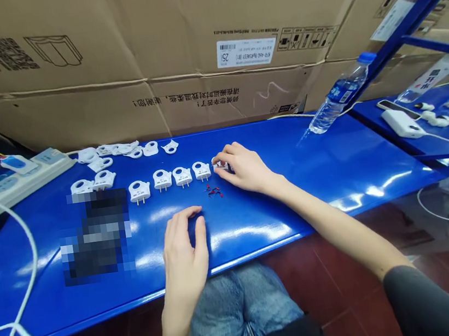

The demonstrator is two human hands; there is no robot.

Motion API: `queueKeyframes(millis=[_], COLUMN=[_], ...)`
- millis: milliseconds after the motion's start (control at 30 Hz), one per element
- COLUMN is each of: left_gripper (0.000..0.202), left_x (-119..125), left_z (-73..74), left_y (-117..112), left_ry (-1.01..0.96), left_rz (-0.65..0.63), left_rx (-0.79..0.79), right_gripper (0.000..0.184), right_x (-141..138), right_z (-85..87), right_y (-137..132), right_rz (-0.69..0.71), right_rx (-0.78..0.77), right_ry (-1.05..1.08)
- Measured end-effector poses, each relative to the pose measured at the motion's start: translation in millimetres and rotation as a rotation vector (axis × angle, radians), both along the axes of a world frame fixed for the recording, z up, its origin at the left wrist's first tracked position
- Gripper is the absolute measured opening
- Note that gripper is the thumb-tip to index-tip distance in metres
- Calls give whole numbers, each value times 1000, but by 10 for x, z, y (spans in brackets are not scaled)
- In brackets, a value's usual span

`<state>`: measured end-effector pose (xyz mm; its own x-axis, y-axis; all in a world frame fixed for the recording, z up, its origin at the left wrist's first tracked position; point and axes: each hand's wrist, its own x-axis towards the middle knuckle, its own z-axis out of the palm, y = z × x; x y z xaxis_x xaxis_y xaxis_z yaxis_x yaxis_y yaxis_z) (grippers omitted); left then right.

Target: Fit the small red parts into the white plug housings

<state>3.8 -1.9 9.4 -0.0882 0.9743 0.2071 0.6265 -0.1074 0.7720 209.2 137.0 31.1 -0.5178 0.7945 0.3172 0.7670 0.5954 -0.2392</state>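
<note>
My right hand [245,168] has its thumb and fingers closed around a small white two-pin plug [221,165] at the right end of a row. To its left stand more white plugs [182,177], each with a ring-shaped top and metal pins towards me. Just in front of the row lies a little pile of tiny red and black parts [214,191]. Near the table's front edge is my left hand [185,245], fingers curved and thumb apart, with nothing visible in it.
Several white ring-topped pieces [149,148] lie behind the row on the blue table [248,220]. A pixelated dark object [101,234] is at left, by a power strip [19,178]. At right, a water bottle [339,95] leans by a blue frame [415,16]. Cardboard boxes [110,56] form the back.
</note>
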Motion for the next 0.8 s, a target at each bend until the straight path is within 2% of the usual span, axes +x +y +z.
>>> queueKeyframes(millis=[133, 267, 433, 567, 700, 800], left_gripper=[28, 26, 29, 37, 34, 29], left_x=[-4, 1, 15, 10, -12, -21], left_z=[-26, -34, -35, -48, -53, -48], left_y=[8, 11, 7, 11, 9, 8], left_ry=[28, 37, 19, -38, -106, -74], left_rz=[-9, -11, 24, 105, 152, 134], left_rx=[32, 40, 32, 49, 78, 99], right_gripper=[27, 24, 17, 14, 13, 14], right_x=[-143, -216, -199, -170, -173, -175], right_z=[-88, -169, -97, -18, -48, -65], right_y=[-11, 11, -50, -198, -339, -388], right_rz=[58, 51, 59, 242, 388, 453], right_rx=[22, 31, 18, -1, -34, -64], right_ry=[-42, -5, 184, 259, 188, 124])
